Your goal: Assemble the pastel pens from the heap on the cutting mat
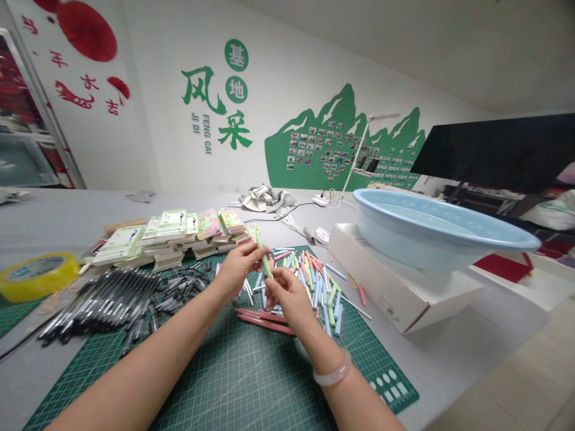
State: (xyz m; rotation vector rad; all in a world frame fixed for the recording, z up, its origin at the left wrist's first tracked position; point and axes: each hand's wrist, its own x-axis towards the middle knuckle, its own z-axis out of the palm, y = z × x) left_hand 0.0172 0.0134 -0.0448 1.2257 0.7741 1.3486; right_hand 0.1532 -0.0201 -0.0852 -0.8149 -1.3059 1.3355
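Note:
My left hand and my right hand hold a slim light green pen upright between them. The left fingers pinch its upper part, while the right fingertips grip its lower end. Just beyond my hands lies a loose heap of pastel blue, green and pink pens. Several red-pink pens lie below my right hand. To the left of my left hand is a mass of black pens. All of these rest on a green cutting mat.
Stacks of packaged pen cards stand behind the mat. A yellow tape roll lies at left. At right, a pale blue plastic basin sits on a white cardboard box. Cloth and cables lie farther back on the grey table.

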